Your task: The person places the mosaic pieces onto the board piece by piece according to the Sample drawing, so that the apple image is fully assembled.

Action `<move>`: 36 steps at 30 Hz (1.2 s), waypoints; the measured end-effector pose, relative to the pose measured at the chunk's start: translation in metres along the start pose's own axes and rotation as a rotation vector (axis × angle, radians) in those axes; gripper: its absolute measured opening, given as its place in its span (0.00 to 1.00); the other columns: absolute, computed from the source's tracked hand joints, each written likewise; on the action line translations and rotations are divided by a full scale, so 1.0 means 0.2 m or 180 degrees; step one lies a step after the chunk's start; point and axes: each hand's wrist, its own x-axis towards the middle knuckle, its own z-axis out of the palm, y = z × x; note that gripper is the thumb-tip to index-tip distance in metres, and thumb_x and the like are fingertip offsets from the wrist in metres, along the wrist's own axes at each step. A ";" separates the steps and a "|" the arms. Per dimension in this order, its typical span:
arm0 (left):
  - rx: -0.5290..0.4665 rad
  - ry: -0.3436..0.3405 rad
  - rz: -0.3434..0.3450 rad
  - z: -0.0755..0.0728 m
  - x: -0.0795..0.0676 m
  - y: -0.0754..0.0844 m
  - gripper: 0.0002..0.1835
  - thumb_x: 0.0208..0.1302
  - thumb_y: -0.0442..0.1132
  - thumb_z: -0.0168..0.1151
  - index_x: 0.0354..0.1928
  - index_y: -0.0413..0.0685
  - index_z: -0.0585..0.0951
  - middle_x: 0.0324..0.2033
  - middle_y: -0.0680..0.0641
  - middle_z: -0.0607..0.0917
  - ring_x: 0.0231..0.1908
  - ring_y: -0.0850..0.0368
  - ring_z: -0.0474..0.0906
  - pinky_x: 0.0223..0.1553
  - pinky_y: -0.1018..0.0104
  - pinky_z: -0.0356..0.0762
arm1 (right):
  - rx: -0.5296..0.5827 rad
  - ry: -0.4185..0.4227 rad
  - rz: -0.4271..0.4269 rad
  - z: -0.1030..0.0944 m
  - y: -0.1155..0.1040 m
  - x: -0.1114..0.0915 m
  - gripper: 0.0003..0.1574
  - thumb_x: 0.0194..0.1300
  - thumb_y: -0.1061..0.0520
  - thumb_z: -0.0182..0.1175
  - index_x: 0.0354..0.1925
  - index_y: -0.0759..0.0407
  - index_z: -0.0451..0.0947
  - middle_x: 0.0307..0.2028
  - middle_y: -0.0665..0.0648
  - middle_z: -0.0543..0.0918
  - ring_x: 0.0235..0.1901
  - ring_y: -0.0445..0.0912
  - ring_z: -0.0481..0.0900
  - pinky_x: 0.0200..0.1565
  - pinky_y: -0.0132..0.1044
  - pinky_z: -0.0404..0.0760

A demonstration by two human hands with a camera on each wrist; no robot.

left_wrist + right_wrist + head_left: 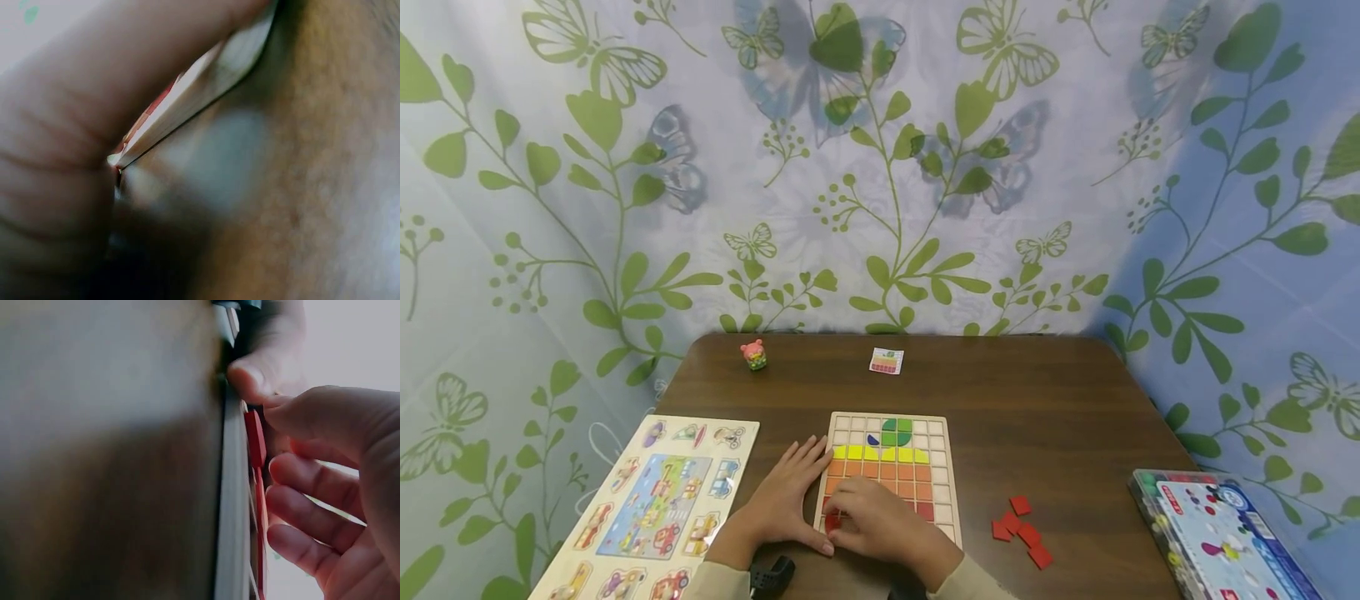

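Observation:
A wooden grid board (953, 492) lies in front of me in the head view. Green, yellow, orange and red tiles fill part of its squares, and one blue piece (873, 440) sits beside the green ones. My left hand (784, 500) rests along the board's left edge, fingers extended and thumb near the lower corner. With curled fingers my right hand (880, 518) holds a red tile (832, 522) at the board's lower left. In the right wrist view that red tile (255, 439) stands slightly tilted above the row, close to the thumb and fingertips. My right hand hides several squares.
Several loose red tiles (1028, 533) lie right of the board. A picture card (887, 361) and a small pink figurine (754, 354) stand farther back. At left lies a vehicle puzzle board (617, 508); a clear plastic box (1225, 533) occupies the right edge.

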 end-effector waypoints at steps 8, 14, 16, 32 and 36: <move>-0.0029 -0.0006 0.0006 0.01 0.00 0.00 0.78 0.34 0.86 0.71 0.80 0.39 0.63 0.81 0.38 0.56 0.79 0.38 0.48 0.77 0.38 0.44 | 0.0039 0.0006 0.0052 0.01 -0.03 0.01 0.07 0.63 0.60 0.77 0.39 0.52 0.88 0.34 0.44 0.82 0.37 0.31 0.74 0.46 0.19 0.72; -0.0030 -0.0010 0.0021 0.01 0.00 -0.01 0.79 0.34 0.86 0.71 0.81 0.38 0.63 0.81 0.38 0.55 0.79 0.38 0.48 0.77 0.37 0.44 | 0.0057 -0.0025 0.0147 0.01 -0.05 0.01 0.08 0.63 0.58 0.77 0.41 0.52 0.89 0.35 0.42 0.84 0.38 0.29 0.76 0.47 0.19 0.73; -0.0030 0.0004 0.0039 0.01 0.00 -0.01 0.79 0.33 0.86 0.72 0.81 0.38 0.63 0.81 0.38 0.56 0.79 0.37 0.49 0.76 0.37 0.44 | 0.0049 -0.0019 0.0144 0.02 -0.05 0.02 0.08 0.64 0.59 0.77 0.41 0.51 0.89 0.35 0.41 0.85 0.38 0.29 0.76 0.47 0.19 0.74; -0.0045 0.0102 0.0124 0.01 0.00 -0.01 0.81 0.29 0.86 0.74 0.79 0.36 0.65 0.79 0.35 0.59 0.78 0.35 0.52 0.75 0.35 0.47 | -0.0383 0.0114 -0.0175 0.03 -0.10 0.03 0.08 0.61 0.61 0.77 0.35 0.47 0.91 0.33 0.39 0.86 0.36 0.29 0.78 0.49 0.24 0.76; -0.0023 0.0073 0.0110 0.01 0.00 -0.01 0.80 0.29 0.86 0.74 0.80 0.37 0.64 0.80 0.36 0.58 0.79 0.36 0.51 0.76 0.37 0.46 | -0.0084 0.0054 -0.0040 0.02 -0.08 0.01 0.08 0.62 0.62 0.76 0.37 0.49 0.90 0.34 0.40 0.87 0.37 0.28 0.78 0.50 0.22 0.74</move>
